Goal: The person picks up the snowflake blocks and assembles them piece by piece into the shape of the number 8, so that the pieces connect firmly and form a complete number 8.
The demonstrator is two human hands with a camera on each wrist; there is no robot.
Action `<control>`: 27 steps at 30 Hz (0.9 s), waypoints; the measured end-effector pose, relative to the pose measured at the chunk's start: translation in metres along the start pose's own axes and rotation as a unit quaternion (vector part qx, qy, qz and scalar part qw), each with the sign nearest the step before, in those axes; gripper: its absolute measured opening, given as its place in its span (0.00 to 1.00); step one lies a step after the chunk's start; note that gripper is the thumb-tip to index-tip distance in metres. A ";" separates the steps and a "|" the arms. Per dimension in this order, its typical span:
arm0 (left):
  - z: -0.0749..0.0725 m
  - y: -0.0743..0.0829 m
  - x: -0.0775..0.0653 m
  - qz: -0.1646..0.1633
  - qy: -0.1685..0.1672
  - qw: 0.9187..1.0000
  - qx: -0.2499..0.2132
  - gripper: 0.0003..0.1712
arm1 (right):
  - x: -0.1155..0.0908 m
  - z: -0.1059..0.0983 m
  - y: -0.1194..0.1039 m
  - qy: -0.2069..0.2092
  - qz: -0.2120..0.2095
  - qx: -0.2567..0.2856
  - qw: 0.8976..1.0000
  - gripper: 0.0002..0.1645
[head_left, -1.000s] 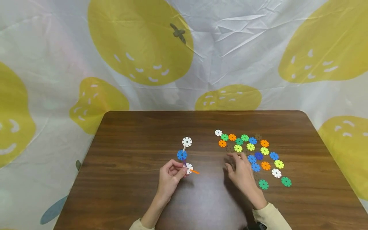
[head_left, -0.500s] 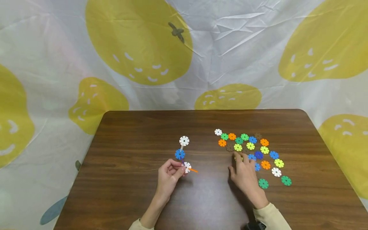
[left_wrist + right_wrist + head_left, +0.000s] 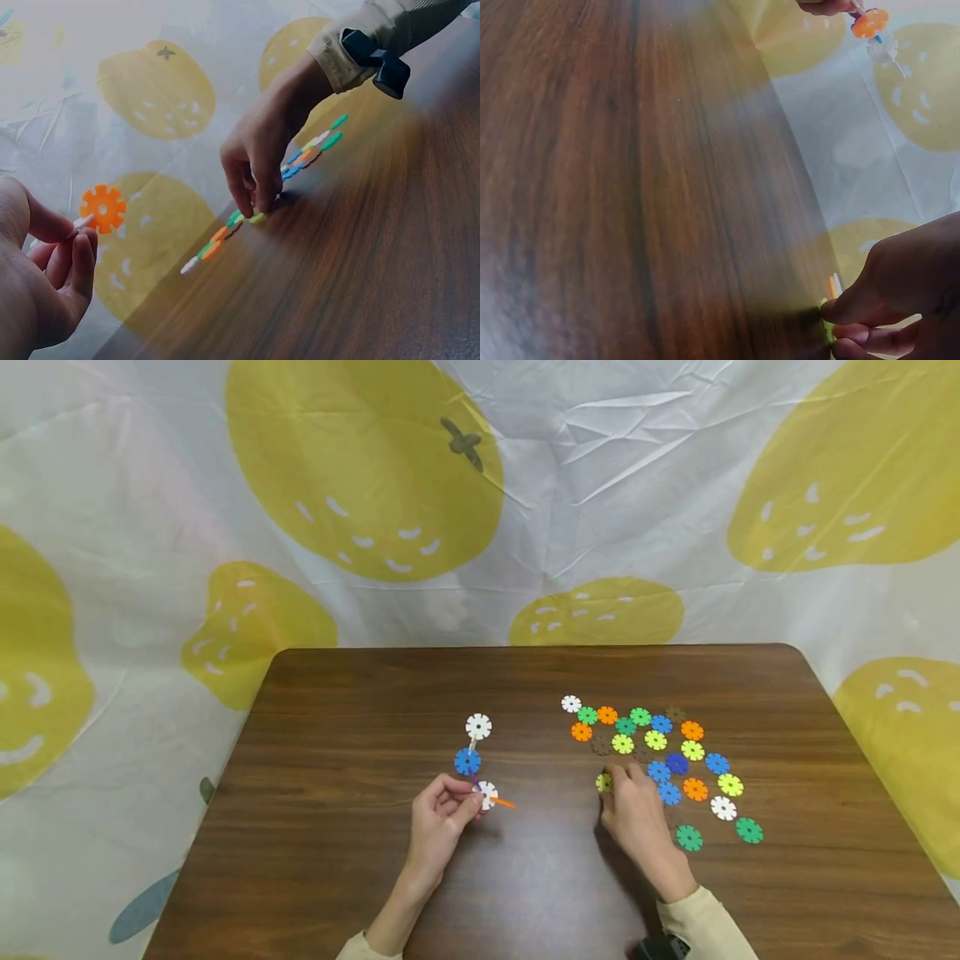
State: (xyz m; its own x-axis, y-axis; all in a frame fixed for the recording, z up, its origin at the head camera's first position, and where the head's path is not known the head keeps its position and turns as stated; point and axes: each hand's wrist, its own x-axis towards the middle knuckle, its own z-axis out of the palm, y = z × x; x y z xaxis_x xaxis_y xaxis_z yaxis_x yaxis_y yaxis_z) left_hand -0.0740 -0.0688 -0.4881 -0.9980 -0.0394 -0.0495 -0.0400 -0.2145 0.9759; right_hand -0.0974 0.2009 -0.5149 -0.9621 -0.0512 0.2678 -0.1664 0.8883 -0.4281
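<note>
My left hand (image 3: 438, 818) pinches a white notched interlocking disc (image 3: 489, 797) between thumb and fingers, above the table. This disc is part of a joined chain: beyond it come a purple disc seen edge-on, a blue disc (image 3: 467, 762), and another white disc (image 3: 478, 727) at the far end. An orange disc (image 3: 103, 209) sticks out on the right side of the held one. At the near left of the loose discs, my right hand (image 3: 640, 814) pinches a yellow interlocking disc (image 3: 603, 782) low at the tabletop. Its fingers cover part of that disc.
Several loose discs in green, orange, blue, brown, yellow and white lie flat on the right of the brown wooden table (image 3: 337, 860), such as a green disc (image 3: 748, 830). A lemon-print cloth (image 3: 420, 618) hangs behind the table's far edge.
My right hand has come down onto the yellow disc, which has shifted a little left and nearer. The left hand and its chain have moved slightly left.
</note>
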 end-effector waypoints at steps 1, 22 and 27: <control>0.000 0.000 0.000 0.002 -0.001 1.000 0.000 0.11 | 0.000 0.000 0.000 0.002 -0.001 0.002 1.000 0.18; 0.000 0.001 0.003 0.001 0.009 1.000 0.001 0.10 | -0.003 -0.002 -0.017 -0.130 -0.010 0.170 0.977 0.16; -0.001 0.001 0.003 -0.001 0.010 1.000 0.004 0.11 | -0.003 -0.004 -0.029 -0.141 -0.028 0.272 0.951 0.13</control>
State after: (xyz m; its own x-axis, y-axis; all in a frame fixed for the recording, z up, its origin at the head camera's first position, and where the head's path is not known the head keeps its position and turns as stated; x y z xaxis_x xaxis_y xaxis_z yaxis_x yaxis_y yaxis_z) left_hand -0.0774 -0.0699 -0.4875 -0.9967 -0.0591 -0.0555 -0.0423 -0.2058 0.9777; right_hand -0.0884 0.1773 -0.5000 -0.9552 -0.2809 0.0935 -0.2325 0.5162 -0.8243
